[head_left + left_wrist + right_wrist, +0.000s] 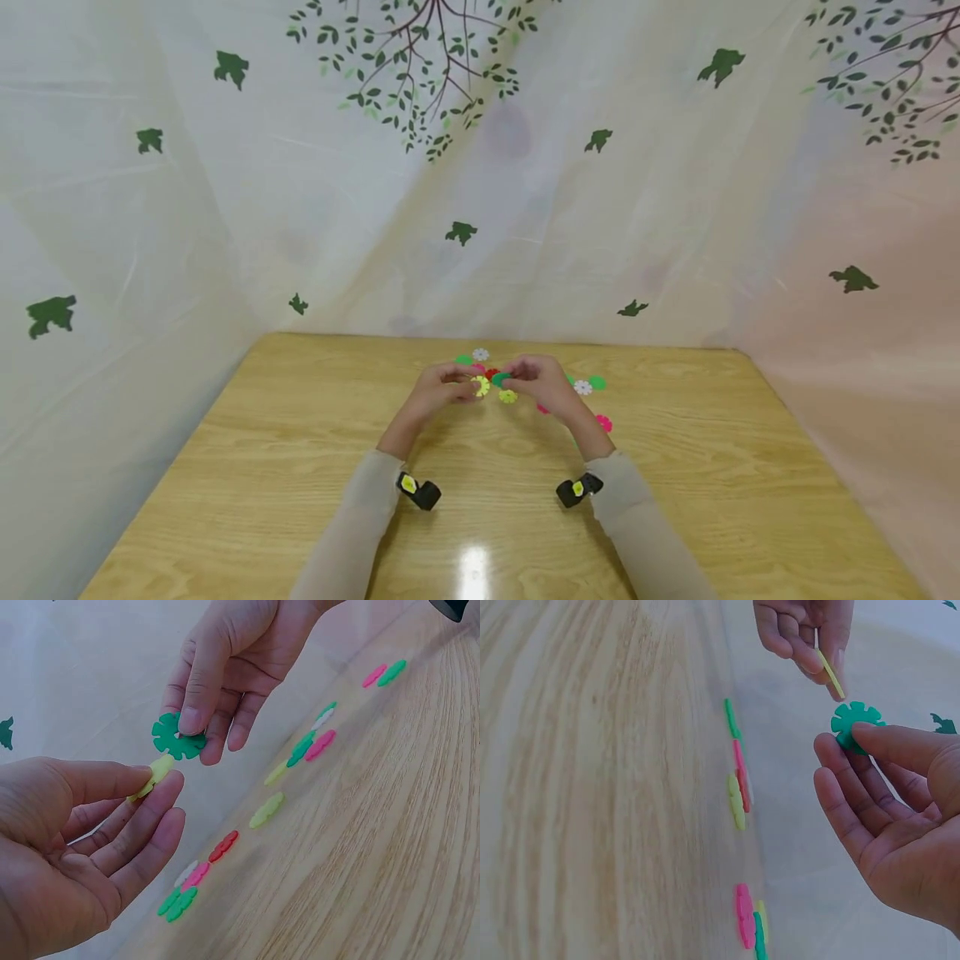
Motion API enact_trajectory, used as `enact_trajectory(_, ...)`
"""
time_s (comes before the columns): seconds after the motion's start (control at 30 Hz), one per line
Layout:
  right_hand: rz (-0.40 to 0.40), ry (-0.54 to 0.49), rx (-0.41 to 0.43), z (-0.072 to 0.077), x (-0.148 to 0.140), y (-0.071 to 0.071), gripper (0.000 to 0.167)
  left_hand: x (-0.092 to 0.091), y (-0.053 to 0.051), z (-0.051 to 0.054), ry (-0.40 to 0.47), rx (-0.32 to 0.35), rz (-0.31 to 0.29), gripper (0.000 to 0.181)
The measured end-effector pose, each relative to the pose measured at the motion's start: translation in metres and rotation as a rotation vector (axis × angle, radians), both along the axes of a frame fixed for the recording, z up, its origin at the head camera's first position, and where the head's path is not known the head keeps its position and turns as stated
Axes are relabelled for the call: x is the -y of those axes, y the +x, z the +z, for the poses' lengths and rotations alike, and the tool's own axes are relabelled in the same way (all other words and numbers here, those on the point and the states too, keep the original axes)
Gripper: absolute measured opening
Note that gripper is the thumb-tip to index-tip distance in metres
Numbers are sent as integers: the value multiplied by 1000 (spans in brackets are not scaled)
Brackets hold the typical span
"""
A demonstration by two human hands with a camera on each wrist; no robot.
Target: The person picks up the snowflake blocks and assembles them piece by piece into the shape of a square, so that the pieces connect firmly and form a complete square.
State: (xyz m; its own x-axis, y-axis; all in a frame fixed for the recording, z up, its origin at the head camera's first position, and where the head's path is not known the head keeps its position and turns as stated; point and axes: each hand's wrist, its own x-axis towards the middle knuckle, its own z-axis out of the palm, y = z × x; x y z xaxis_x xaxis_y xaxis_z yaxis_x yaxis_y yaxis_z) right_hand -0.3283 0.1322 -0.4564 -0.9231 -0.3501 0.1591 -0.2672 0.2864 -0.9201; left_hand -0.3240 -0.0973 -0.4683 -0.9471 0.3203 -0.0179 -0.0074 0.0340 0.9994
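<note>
My left hand [435, 390] pinches a yellow notched, flower-shaped plastic disc [154, 777] between thumb and fingers. Opposite it, my right hand [546, 385] grips a green notched disc [853, 724] by its edge, thumb on one face. Both discs are held up above the table, rim close to rim. In the right wrist view the yellow disc [830, 675] appears edge-on, while the green one shows its face. Whether the two rims touch I cannot tell. Under the hands lie a loose yellow disc [508, 397] and a red disc [223, 846].
More discs lie spread along the far part of the wooden table [300, 467]: a white disc [481, 354] and green disc [464, 360] at left, another white disc [582, 387] and a pink disc [603, 423] at right. A printed cloth [360, 250] hangs behind the table.
</note>
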Motion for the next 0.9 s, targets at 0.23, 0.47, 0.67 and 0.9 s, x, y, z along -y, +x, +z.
enact_trajectory(0.23,20,-27,-11,4,5,0,17,2,0,3,34,10,7,35)
enact_trajectory(0.47,30,-32,-23,0,6,0,15,2,3,3,30,24,19,35)
enact_trajectory(0.67,31,-69,-18,-2,5,3,14,-1,4,1,-16,11,43,31)
enact_trajectory(0.9,22,-99,-37,-1,5,3,13,-2,2,2,19,24,31,33)
